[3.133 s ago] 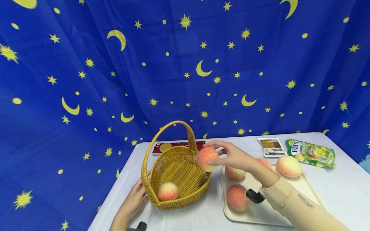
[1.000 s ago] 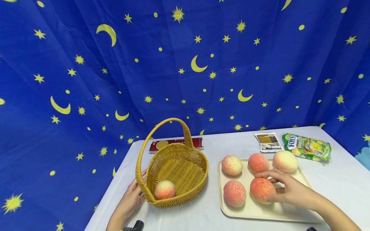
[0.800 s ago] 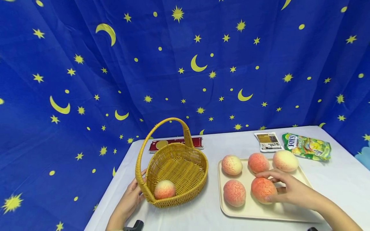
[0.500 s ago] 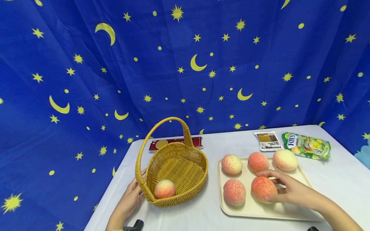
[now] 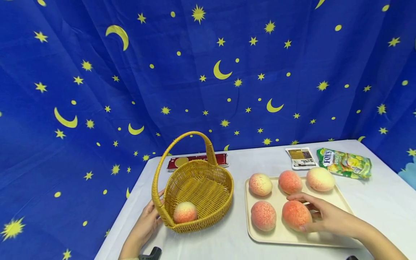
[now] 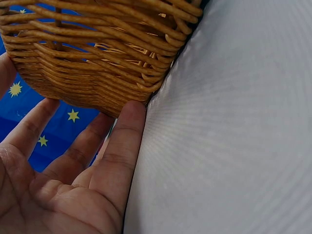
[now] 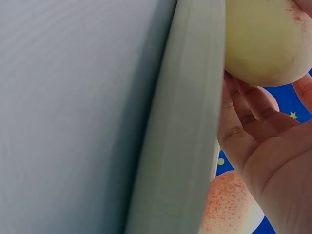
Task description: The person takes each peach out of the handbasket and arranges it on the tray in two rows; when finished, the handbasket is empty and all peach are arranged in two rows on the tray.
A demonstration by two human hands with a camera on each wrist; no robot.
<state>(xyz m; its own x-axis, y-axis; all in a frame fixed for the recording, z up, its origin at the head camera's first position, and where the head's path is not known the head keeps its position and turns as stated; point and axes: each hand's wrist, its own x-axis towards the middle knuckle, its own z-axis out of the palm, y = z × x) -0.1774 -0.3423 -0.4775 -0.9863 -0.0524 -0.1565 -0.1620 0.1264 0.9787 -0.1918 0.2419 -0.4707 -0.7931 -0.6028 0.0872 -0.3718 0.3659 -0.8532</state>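
Observation:
On the cream tray [image 5: 286, 237], my right hand [image 5: 328, 216] holds a red-orange peach [image 5: 295, 216] at the front, thumb at its lower right edge and fingers over its far side. In the right wrist view this peach [image 7: 268, 41] shows its pale yellow side between the fingers, beside the tray's edge [image 7: 180, 122]. My left hand [image 5: 146, 224] rests with extended fingertips against the outer left side of the wicker basket [image 5: 224, 213]. Fingertips meet the woven wall in the left wrist view. One peach [image 5: 185, 213] lies inside the basket near its front.
Several other peaches sit on the tray, including a speckled pink one [image 5: 263, 216] at front left and a pale one [image 5: 320, 179] at back right. Behind stand a flat white-and-brown packet [image 5: 301, 158], a green FOX'S bag [image 5: 344, 163] and a red box [image 5: 182, 161] behind the basket.
About three seconds ago my right hand held a peach over the basket's right rim; now it holds one on the tray. Over the last second the right hand shifted slightly; the left stayed put.

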